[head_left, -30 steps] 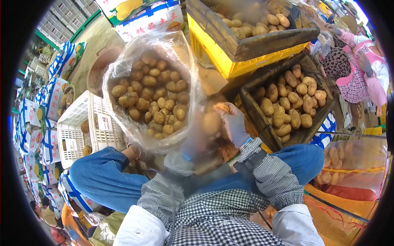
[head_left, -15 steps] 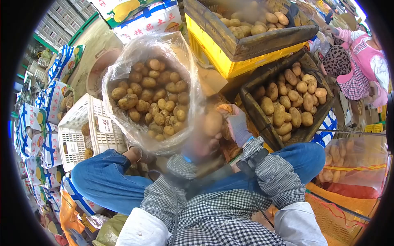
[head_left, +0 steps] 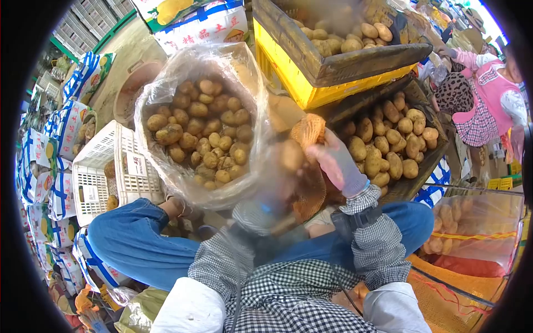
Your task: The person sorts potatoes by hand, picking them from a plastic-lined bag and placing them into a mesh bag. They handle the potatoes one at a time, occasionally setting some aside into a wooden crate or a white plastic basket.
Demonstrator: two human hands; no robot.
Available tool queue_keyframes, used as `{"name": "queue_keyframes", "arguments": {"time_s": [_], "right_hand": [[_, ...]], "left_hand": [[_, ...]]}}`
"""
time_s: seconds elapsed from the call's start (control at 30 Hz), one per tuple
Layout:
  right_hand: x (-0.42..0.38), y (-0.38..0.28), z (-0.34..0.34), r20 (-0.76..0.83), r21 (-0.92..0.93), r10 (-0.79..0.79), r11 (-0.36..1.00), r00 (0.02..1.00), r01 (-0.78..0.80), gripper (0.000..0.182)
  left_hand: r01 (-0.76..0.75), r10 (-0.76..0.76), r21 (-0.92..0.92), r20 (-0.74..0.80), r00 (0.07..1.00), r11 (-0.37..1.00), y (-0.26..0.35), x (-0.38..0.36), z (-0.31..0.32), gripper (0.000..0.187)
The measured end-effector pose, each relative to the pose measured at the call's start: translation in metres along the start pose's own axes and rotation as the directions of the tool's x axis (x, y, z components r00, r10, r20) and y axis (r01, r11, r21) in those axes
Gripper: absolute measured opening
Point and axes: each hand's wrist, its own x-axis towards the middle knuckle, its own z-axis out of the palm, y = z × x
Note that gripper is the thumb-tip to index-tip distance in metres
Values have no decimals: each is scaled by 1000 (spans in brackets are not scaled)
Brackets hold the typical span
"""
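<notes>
My right hand [head_left: 340, 166], in a pale purple glove, is closed on an orange mesh net [head_left: 308, 130], its top bunched at the fingertips. More of the net hangs below, between my legs. My left hand [head_left: 273, 186] is smeared by a blurry patch in the view; a potato [head_left: 290, 155] shows at its fingers, touching or very near the net. Left of it stands a clear plastic bag [head_left: 145, 105] full of soil-dusted potatoes [head_left: 194, 133]. Beyond my right hand, a dark-lined crate [head_left: 427, 186] holds more potatoes [head_left: 397, 139].
A yellow crate [head_left: 300, 89] with potatoes rises ahead. White baskets [head_left: 94, 177] stand left, before stacked printed cartons [head_left: 53, 183]. A clear bag of potatoes [head_left: 477, 222] sits at the right. A person in a pink apron [head_left: 491, 100] is at the far right.
My right hand has risen and turned, its fingers now pointing up and left, lifting the top of the orange net. The potato by my left hand has moved slightly up.
</notes>
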Motion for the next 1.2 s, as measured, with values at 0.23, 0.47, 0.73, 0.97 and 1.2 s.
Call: {"name": "queue_keyframes", "arguments": {"time_s": [0.23, 0.47, 0.73, 0.97, 1.2], "right_hand": [[3, -3, -11, -193, -579, 54, 800, 980, -158, 41], [-7, 36, 11, 117, -31, -28, 999, 993, 32, 58], [20, 87, 2, -249, -226, -65, 974, 966, 7, 40], [3, 46, 15, -140, 205, 30, 979, 990, -1, 34], [6, 75, 12, -154, -16, 20, 1000, 988, -23, 32]], "left_hand": [[130, -120, -343, 49, 992, 931, 42, -12, 28, 25], [82, -100, -289, -47, 994, 954, 19, -8, 18, 28], [153, -156, -204, 4, 988, 967, 2, -30, 9, 40], [460, -297, -474, 380, 876, 751, 30, -22, 1, 53], [581, -356, -531, 470, 808, 617, 10, -23, -15, 55]]}}
